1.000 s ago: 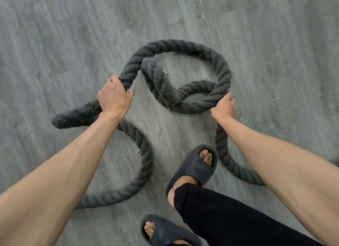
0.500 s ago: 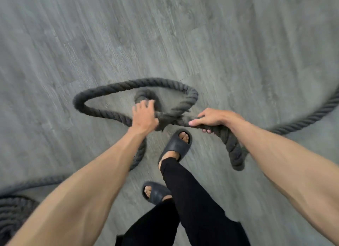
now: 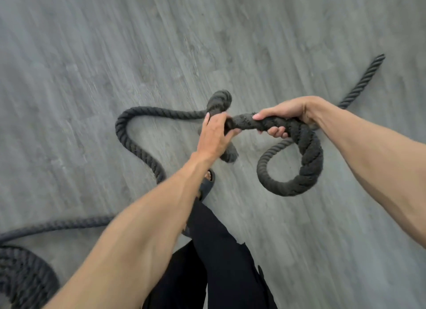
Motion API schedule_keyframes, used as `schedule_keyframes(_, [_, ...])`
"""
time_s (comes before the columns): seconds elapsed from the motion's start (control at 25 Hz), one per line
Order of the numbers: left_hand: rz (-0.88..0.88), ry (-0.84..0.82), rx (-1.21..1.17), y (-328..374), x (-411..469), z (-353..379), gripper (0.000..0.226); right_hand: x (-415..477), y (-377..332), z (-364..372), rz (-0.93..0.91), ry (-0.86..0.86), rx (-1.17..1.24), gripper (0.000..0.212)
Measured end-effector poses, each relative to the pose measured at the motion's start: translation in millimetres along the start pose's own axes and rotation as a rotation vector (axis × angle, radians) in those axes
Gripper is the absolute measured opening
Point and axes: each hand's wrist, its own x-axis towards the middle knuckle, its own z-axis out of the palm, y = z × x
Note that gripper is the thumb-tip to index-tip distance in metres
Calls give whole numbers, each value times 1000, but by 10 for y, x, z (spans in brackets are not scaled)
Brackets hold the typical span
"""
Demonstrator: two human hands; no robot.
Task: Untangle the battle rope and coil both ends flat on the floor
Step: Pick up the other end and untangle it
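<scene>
**Q:** Current step?
**A:** Untangling. My left hand (image 3: 214, 135) grips the knot. My right hand (image 3: 283, 115) is clamped round the frayed end of the battle rope (image 3: 306, 152), held above the floor (image 3: 92, 55).
**Q:** Next move?
**A:** Probably feeding that end back through the knot, keeping slack.
**Q:** Markings?
**A:** No brand, label or writing is legible.

I see a grey wood-grain plank floor (image 3: 92, 55) across the whole view. A dark slide sandal (image 3: 205, 190) stands on it, toes showing, with black trouser legs (image 3: 219, 262) running from the sandal to the bottom edge.
</scene>
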Motion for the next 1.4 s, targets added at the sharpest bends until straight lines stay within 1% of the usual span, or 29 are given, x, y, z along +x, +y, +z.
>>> schedule_keyframes(0.08, [-30, -85, -24, -6, -18, -107, 34, 15, 88, 138, -37, 18, -14, 43])
schedule_keyframes(0.2, [-15, -71, -35, 22, -247, -195, 31, 16, 281, 362, -136, 28, 21, 39])
schedule_keyframes(0.24, [-5, -85, -59, 51, -334, -191, 36, -12, 354, 446, -155, 28, 22, 39])
schedule_keyframes(0.32, [34, -140, -33, 113, -503, -128, 58, -74, 542, 607, -191, 21, 43, 37])
schedule_keyframes(0.36, [36, -139, -7, 152, -537, -84, 61, -120, 625, 654, -217, 18, 51, 37])
schedule_keyframes(0.4, [16, -112, -13, 207, -555, -51, 52, -167, 706, 682, -235, 11, 48, 37])
schedule_keyframes(0.44, [-21, -89, -53, 295, -555, -20, 38, -209, 782, 669, -247, 14, 32, 39])
schedule_keyframes(0.48, [-56, -84, -89, 392, -534, 25, 28, -253, 852, 611, -256, 35, -14, 43])
schedule_keyframes(0.52, [-89, -121, -121, 492, -506, 67, 23, -307, 908, 533, -249, 70, -94, 47])
schedule_keyframes(0.6, [-141, -216, -152, 689, -365, 140, 21, -452, 966, 268, -244, 202, -286, 46])
schedule_keyframes(0.68, [-182, -249, -154, 893, -141, 207, 27, -593, 923, -25, -304, 349, -393, 43])
schedule_keyframes(0.72, [-214, -266, -157, 1026, -13, 235, 32, -663, 900, -148, -331, 405, -427, 50])
schedule_keyframes(0.8, [-266, -322, -129, 1428, 332, 261, 40, -809, 899, -339, -373, 533, -582, 62])
schedule_keyframes(0.88, [-257, -388, -77, 1832, 704, 229, 43, -925, 940, -427, -420, 700, -741, 62])
schedule_keyframes(0.92, [-251, -407, -70, 2041, 893, 194, 44, -1011, 972, -503, -445, 808, -744, 58])
schedule_keyframes(1.0, [-253, -396, -84, 2451, 1231, 127, 46, -1285, 1029, -735, -509, 1015, -652, 44])
schedule_keyframes(1.04, [-254, -377, -101, 2633, 1363, 101, 47, -1421, 1041, -870, -536, 1070, -636, 39])
schedule_keyframes(1.08, [-256, -360, -132, 2810, 1465, 85, 46, -1547, 1046, -1015, -545, 1087, -636, 37])
schedule_keyframes(1.16, [-261, -349, -192, 3139, 1675, 76, 44, -1777, 1004, -1307, -519, 1075, -577, 37])
schedule_keyframes(1.24, [-253, -330, -145, 3382, 1887, 118, 44, -1941, 919, -1542, -468, 1039, -432, 38])
schedule_keyframes(1.28, [-284, -282, -124, 3455, 2038, 156, 42, -1999, 865, -1679, -449, 1015, -344, 36])
schedule_keyframes(1.32, [-356, -204, -139, 3508, 2169, 169, 39, -2055, 816, -1821, -456, 989, -239, 32])
schedule_keyframes(1.36, [-472, -113, -196, 3559, 2316, 165, 34, -2129, 761, -2004, -482, 947, -123, 28])
schedule_keyframes(1.4, [-613, -52, -312, 3599, 2427, 172, 31, -2212, 728, -2169, -509, 890, -5, 28])
